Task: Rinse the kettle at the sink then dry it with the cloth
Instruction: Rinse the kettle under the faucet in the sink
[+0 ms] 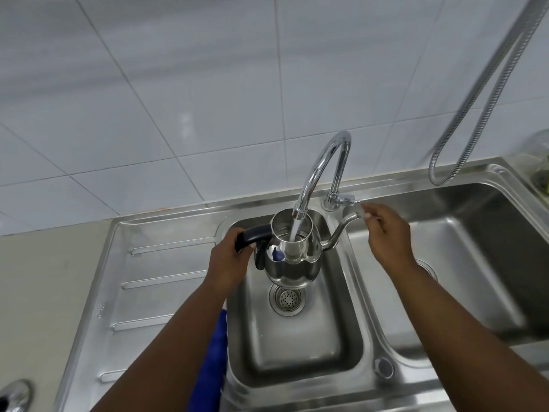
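the kettle (292,251) is hanging in the air over the small left bowl of the sink (297,346), right above the round drain (287,298). it is shiny silver metal with a fat round belly, a thin curvy spout pointing to the right, and a dark handle on its left side. its top is open with no lid on. water is pouring from the tap (323,173) straight down into the open top. the left hand (230,263) is wrapping its fingers tight around the dark handle and holding the kettle up. the right hand (386,233) is reaching to the little tap lever (350,200) at the back edge of the sink, with fingertips pinching close together at it. a blue cloth (212,361) is lying at the left rim of the small bowl, partly hiding under the left arm
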### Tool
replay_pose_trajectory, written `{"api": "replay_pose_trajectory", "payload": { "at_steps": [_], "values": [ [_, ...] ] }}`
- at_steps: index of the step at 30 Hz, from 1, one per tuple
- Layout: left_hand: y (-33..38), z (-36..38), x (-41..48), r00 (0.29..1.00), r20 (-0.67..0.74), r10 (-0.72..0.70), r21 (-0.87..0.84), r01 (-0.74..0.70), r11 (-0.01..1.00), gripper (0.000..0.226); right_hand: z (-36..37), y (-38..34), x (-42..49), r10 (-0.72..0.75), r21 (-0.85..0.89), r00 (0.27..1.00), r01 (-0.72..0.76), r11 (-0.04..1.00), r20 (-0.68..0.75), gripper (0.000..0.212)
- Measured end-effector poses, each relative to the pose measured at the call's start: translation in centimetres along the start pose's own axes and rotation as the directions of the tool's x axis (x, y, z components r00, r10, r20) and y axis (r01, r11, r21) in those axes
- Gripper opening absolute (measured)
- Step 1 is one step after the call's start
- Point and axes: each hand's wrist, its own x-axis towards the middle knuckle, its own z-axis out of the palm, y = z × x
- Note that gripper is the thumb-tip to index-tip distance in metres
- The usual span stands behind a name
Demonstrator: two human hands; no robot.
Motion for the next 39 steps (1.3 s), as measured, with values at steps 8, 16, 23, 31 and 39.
{"api": "replay_pose_trajectory", "payload": {
  "at_steps": [8, 16, 23, 31, 39],
  "values": [
    [-0.1, 0.2, 0.6, 1.000, -0.009, -0.007, -0.022, 0.007, 1.000, 0.024, 2.6, 0.4, -1.2, 0.115, 0.098, 0.970, -0.138, 0.986, 0.214, 0.016],
    [-0.5, 0.2, 0.8, 0.999, -0.022, -0.029, -0.051, 0.028, 0.998, 0.022, 3.1, 0.6, -0.3, 0.110, 0.125, 0.969, -0.140, 0.982, 0.219, 0.018],
    [-0.7, -0.1, 0.6, 0.998, -0.022, -0.065, -0.058, 0.064, 0.996, 0.021, 3.5, 0.6, -0.3, 0.101, 0.111, 0.971, -0.127, 0.986, 0.215, 0.016],
    [-1.5, -0.7, 0.6, 0.997, -0.029, -0.067, -0.065, 0.065, 0.996, 0.021, 3.9, 0.4, -0.5, 0.083, 0.119, 0.971, -0.112, 0.987, 0.224, 0.020],
    [-1.8, -1.0, 0.6, 0.998, -0.012, -0.058, -0.063, 0.057, 0.996, 0.023, 4.0, 0.3, -0.6, 0.082, 0.118, 0.970, -0.112, 0.987, 0.230, 0.020]
  ]
}}
